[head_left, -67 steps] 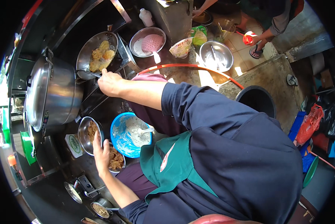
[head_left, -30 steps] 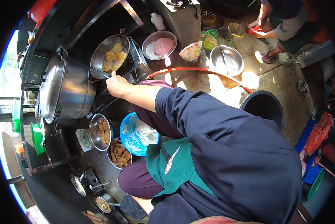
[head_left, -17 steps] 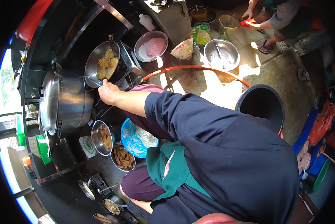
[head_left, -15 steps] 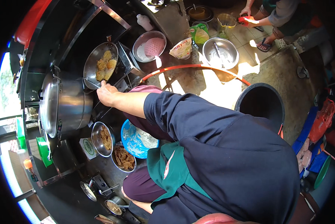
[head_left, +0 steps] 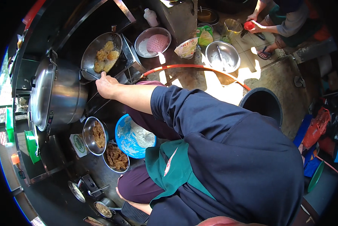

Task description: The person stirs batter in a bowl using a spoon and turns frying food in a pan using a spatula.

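My right hand (head_left: 107, 86) is at the near rim of a metal wok (head_left: 89, 52), fingers closed beside a thin metal rod or handle (head_left: 89, 74). What they grip is hard to make out. Golden-brown fried pieces (head_left: 106, 56) lie in the wok, which sits over a stove (head_left: 132, 56). Nowhere in view is my left hand. A large lidded steel pot (head_left: 65, 92) stands left of my hand. Below it are two metal bowls of brown battered food (head_left: 98, 135) (head_left: 116, 157) and a blue basin (head_left: 125, 135) with white flour.
A metal bowl (head_left: 142, 39) with a pink colander (head_left: 157, 43) stands beyond the stove. An orange hose (head_left: 191, 66) arcs toward a black bucket (head_left: 261, 101). A steel bowl (head_left: 222, 56) is on the floor. At the far right, another person's hands (head_left: 253, 25) hold a red object.
The view has shifted a little, so pot, bowls and basin appear farther left. My right hand stays at the wok's rim. The fried pieces lie more spread out in the wok.
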Motion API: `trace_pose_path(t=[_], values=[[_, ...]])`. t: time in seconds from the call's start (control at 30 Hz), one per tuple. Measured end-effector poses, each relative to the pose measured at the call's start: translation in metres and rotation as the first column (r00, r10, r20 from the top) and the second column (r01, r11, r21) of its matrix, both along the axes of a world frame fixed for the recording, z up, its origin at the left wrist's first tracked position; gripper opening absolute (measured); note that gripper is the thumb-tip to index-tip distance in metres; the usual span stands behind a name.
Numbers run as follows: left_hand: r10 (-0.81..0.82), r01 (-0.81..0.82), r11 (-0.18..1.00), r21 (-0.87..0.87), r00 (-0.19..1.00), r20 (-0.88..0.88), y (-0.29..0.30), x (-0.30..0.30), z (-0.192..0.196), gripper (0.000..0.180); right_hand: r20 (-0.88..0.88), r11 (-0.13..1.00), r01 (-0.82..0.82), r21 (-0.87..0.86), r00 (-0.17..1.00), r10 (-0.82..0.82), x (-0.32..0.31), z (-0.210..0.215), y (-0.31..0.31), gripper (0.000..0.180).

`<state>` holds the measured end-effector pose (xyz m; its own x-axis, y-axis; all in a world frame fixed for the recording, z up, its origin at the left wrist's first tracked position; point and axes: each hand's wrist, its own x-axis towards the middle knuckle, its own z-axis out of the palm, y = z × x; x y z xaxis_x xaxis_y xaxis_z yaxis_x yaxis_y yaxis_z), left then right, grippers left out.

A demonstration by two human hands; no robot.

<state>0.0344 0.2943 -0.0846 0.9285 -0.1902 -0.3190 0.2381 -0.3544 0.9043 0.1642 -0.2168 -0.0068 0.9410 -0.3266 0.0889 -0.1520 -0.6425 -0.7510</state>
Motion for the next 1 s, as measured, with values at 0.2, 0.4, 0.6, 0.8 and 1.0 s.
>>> trace_pose_path(t=[0.2,0.4,0.6,0.8,1.0], values=[[0.031,-0.031,0.999,-0.012,0.999,0.017,0.007,-0.005,-0.018,0.05,-0.073,0.999,0.01,0.037,0.997,-0.007,0.002,0.002,-0.006,0.029],[0.072,-0.071,0.997,-0.022,0.996,0.048,0.012,-0.01,-0.032,0.051,-0.036,0.999,0.007,0.038,0.999,-0.006,-0.003,0.002,-0.011,0.028],[0.131,-0.129,0.991,-0.027,0.987,0.091,0.018,-0.022,-0.038,0.051,-0.051,0.995,0.002,0.103,0.999,0.003,-0.007,0.006,-0.013,0.031],[0.287,-0.286,0.958,-0.031,0.941,0.178,0.04,-0.066,-0.033,0.052,-0.013,0.986,0.039,0.164,0.999,-0.038,-0.003,0.007,0.001,0.044],[-0.198,0.212,0.975,0.071,0.967,-0.159,-0.149,-0.005,0.148,0.046,0.02,0.992,0.078,0.095,0.997,-0.081,-0.006,0.001,-0.016,0.036]])
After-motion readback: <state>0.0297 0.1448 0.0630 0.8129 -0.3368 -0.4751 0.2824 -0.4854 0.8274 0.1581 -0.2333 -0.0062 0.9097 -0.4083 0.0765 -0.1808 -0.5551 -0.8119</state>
